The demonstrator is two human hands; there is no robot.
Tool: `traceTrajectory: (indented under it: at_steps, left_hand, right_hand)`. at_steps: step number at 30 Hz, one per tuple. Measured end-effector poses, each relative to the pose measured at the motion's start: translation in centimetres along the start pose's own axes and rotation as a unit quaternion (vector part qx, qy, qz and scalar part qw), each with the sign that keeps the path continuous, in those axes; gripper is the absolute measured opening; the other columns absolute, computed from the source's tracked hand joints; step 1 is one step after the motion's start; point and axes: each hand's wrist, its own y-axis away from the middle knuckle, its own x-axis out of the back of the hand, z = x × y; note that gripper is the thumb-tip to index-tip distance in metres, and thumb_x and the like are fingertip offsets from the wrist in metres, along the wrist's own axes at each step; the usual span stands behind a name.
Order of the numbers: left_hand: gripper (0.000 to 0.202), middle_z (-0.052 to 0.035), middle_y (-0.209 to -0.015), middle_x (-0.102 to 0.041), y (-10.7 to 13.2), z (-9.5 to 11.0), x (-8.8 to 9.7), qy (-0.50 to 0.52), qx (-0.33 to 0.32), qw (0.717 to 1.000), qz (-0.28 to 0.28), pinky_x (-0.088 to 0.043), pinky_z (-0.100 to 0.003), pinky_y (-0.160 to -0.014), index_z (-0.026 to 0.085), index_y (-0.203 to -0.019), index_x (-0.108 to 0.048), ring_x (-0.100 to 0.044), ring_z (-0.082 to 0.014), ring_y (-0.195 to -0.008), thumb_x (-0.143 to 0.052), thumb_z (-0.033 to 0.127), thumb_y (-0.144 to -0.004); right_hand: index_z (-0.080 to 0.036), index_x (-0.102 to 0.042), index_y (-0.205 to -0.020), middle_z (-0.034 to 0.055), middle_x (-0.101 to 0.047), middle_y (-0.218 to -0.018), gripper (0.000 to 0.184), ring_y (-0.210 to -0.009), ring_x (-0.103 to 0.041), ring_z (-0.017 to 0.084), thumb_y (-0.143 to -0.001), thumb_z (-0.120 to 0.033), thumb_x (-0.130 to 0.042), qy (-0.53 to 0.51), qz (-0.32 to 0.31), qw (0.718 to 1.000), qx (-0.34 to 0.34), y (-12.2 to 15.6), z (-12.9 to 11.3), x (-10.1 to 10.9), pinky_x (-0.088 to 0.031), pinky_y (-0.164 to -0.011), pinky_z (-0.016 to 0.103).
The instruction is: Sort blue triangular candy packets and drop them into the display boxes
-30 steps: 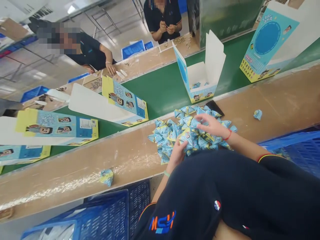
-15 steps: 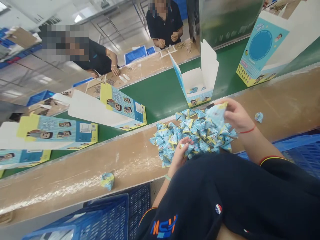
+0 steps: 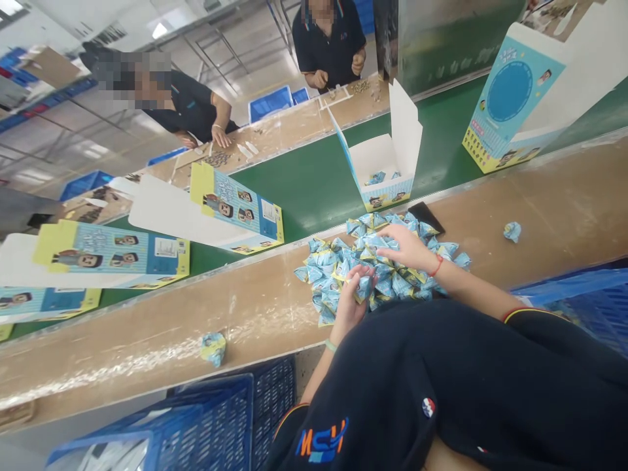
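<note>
A heap of small light-blue and yellow triangular packets lies on the brown worktop in front of me. My left hand, at the heap's near side, has its fingers curled round one blue packet. Over the middle of the heap is my right hand, thumb and fingers apart above the packets; no packet shows clearly in its grasp. Just beyond the heap, an open cardboard box stands on the green belt with a few packets inside.
A black flat object lies at the heap's far right. Single packets rest on the right and left. More open boxes line the green belt. Blue crates sit below. Two people work across the belt.
My right hand has moved left and down onto the heap, and the packet it held up is no longer in it. The black object is now uncovered. My left hand has barely moved.
</note>
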Motion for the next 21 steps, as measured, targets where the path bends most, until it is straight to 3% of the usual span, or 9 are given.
traceTrajectory:
  at_steps: [3,6,9,12,16,19,21]
  left_hand:
    - [0.044,-0.0072,-0.124,-0.070,0.1,-0.1,-0.6,0.006,0.005,1.000,-0.017,-0.056,-0.036,-0.097,0.022,-0.115,-0.064,-0.066,-0.0247,-0.119,-0.081,0.038,-0.077]
    - [0.058,-0.0084,-0.136,-0.065,0.4,0.0,-1.5,-0.018,0.032,0.999,-0.041,-0.058,-0.032,-0.085,0.024,-0.126,-0.062,-0.067,-0.0269,-0.118,-0.081,0.042,-0.074]
    - [0.062,-0.0101,-0.140,-0.063,0.8,0.7,-1.8,-0.021,0.044,0.997,-0.066,-0.058,-0.037,-0.089,0.025,-0.128,-0.062,-0.064,-0.0308,-0.123,-0.077,0.052,-0.075]
    - [0.060,-0.0112,-0.140,-0.063,0.1,2.1,-1.0,-0.070,-0.025,0.994,-0.082,-0.053,-0.046,-0.102,0.025,-0.125,-0.063,-0.061,-0.0320,-0.129,-0.068,0.063,-0.079]
    - [0.040,-0.0106,-0.134,-0.065,-4.3,5.0,0.9,-0.280,-0.138,0.950,-0.004,-0.047,-0.041,-0.110,0.025,-0.114,-0.065,-0.059,-0.0269,-0.130,-0.067,0.052,-0.085]
    - [0.025,-0.0089,-0.130,-0.068,-9.1,7.9,1.4,-0.406,-0.140,0.901,0.064,-0.040,-0.038,-0.115,0.024,-0.105,-0.067,-0.058,-0.0245,-0.128,-0.070,0.036,-0.084]
    - [0.019,-0.0097,-0.128,-0.069,-11.1,9.6,0.0,-0.481,-0.124,0.864,0.081,-0.038,-0.041,-0.117,0.021,-0.099,-0.067,-0.057,-0.0262,-0.129,-0.071,0.032,-0.084]
  right_hand:
    - [-0.016,-0.072,-0.110,0.0112,-0.074,-0.105,0.045,-0.098,-0.066,0.027,-0.083,-0.051,-0.078,-0.018,-0.123,0.989,0.080,1.1,-1.6,-2.2,-0.052,-0.095,0.045]
    - [-0.017,-0.075,-0.105,0.0102,-0.075,-0.104,0.035,-0.102,-0.066,0.027,-0.086,-0.046,-0.076,-0.035,-0.141,0.983,0.112,2.2,-2.6,-2.9,-0.049,-0.098,0.043]
    - [-0.017,-0.075,-0.101,0.0093,-0.075,-0.098,0.043,-0.095,-0.068,0.024,-0.088,-0.058,-0.069,-0.129,-0.131,0.981,0.070,2.5,-2.5,-0.9,-0.053,-0.092,0.040]
    - [-0.018,-0.073,-0.098,0.0089,-0.073,-0.093,0.064,-0.085,-0.069,0.023,-0.081,-0.079,-0.063,-0.239,-0.070,0.968,-0.020,2.4,-2.0,3.0,-0.057,-0.079,0.038]
    - [-0.017,-0.071,-0.082,0.0069,-0.070,-0.081,0.063,-0.079,-0.066,0.023,-0.073,-0.079,-0.071,-0.197,-0.014,0.978,-0.071,2.2,-1.1,6.9,-0.055,-0.075,0.036]
    - [-0.017,-0.067,-0.074,0.0042,-0.065,-0.073,0.065,-0.072,-0.061,0.019,-0.075,-0.082,-0.066,-0.173,-0.002,0.982,-0.076,2.0,-0.2,7.3,-0.052,-0.068,0.032]
    - [-0.018,-0.058,-0.064,0.0007,-0.058,-0.064,0.068,-0.063,-0.053,0.015,-0.074,-0.085,-0.063,-0.128,0.009,0.988,-0.091,2.0,0.1,6.3,-0.046,-0.061,0.028]
